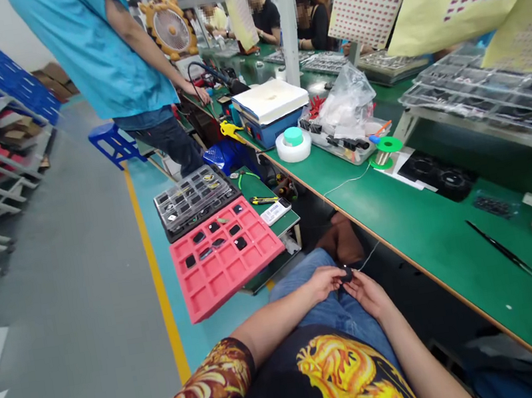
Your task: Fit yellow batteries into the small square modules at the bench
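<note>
At the frame's lower centre, the left hand (327, 282) and right hand (366, 293) pinch a small black part (347, 274) between their fingertips, above the lap (304, 271). Close handling appears in hand; the next move seemingly calls for steady, light finger pressure.

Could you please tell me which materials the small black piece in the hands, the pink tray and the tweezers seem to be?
The small black piece may be plastic, judging by its dark colour; it shows too small for certainty. The pink tray is probably matte foam: thick, unshiny walls divide its pockets. The tweezers look like dark-coated metal, given their slim, straight arms, though plastic is possible.
</note>
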A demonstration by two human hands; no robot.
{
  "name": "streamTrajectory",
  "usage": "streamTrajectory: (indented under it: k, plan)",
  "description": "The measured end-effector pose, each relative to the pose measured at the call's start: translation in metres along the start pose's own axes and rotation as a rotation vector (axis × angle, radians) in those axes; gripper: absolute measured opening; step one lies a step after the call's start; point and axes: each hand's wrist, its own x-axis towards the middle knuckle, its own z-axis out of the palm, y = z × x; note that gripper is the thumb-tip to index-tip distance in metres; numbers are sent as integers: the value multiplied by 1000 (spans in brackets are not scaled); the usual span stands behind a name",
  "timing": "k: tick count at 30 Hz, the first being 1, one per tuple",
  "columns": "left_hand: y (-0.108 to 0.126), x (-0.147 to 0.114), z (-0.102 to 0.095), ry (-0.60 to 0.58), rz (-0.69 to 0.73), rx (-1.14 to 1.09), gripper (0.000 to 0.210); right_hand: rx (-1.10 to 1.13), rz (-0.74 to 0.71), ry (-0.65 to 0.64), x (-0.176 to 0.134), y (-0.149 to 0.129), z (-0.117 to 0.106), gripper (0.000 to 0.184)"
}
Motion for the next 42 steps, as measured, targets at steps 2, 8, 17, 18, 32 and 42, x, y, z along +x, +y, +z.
streamTrajectory:
  k: [2,8,17,18,32,42]
  plan:
    - [1,-2,1,-3,-3,8,29,49,46,4,1,0,0,14]
    - [2,-7,5,17,-4,34,25,48,10,38,3,3,-2,17]
    - [4,-9,9,42,-13,67,11,50,9,52,4,6,-5,17]
    - [4,-9,9,44,-13,70,10,46,6,50,4,5,-4,17]
    - [4,-8,8,54,-19,80,10,49,16,24,-1,1,0,14]
    - [2,-5,6,31,-2,65,18,21,4,29,-1,0,-1,16]
